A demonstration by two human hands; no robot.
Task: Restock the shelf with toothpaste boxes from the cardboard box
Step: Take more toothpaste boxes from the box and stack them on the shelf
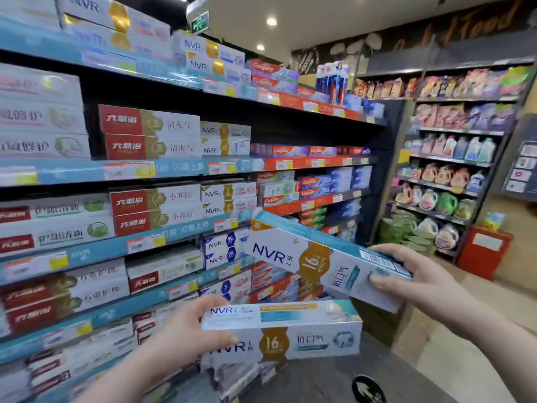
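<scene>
Each hand carries one NVR toothpaste box in front of the shelf, which stands to the person's left and is packed with rows of similar cartons. The left hand holds the lower box by its left end, fingers curled over the top edge and the thumb pressed on the front face near the brand name, so the carton lies roughly level with its long side facing the camera. The right hand grips the upper box at its right end, thumb on the front panel and fingers wrapped behind, the carton tilted with its far end raised and pointing toward the NVR stacks on the middle tiers. Both forearms reach forward from the bottom corners of the view, the left wrist bent inward, the right one fairly straight. These boxes look light and stiff along their length, thin printed card that should hold its shape under a modest pinch but could dent at the corners if squeezed hard; the glossy finish may be a little slick. An end grip like the present one probably suits sliding a carton lengthwise into a gap. The cardboard supply box is not in view.
</scene>
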